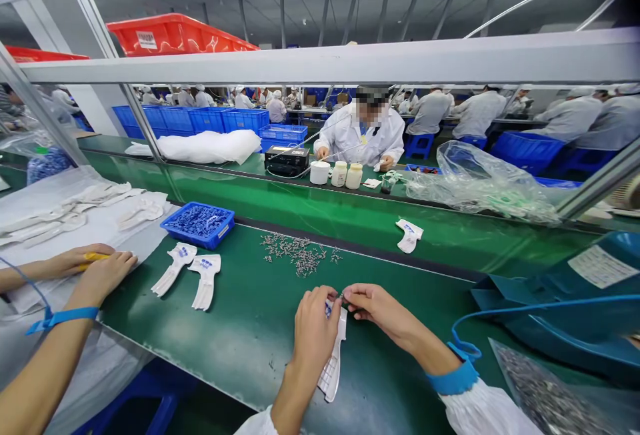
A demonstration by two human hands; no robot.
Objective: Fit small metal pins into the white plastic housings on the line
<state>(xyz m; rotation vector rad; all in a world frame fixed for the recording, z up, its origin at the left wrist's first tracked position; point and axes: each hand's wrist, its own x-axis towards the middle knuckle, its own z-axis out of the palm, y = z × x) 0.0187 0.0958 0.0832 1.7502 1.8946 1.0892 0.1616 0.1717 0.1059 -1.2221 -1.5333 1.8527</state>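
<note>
Presently: L hand (pixel 315 335) grips white plastic strip (pixel 332 373); R hand (pixel 380 308) pinches tiny item (pixel 341 295) at strip top, unclear what.

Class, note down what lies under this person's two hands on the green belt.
Under the left hand and right hand lies a white perforated strip on the green belt. Its lower end shows; the hands cover its upper part, so that cannot be seen.

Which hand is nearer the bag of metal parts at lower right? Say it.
Right: the right hand lies left of the bag, closer; the left hand lies further left.
</note>
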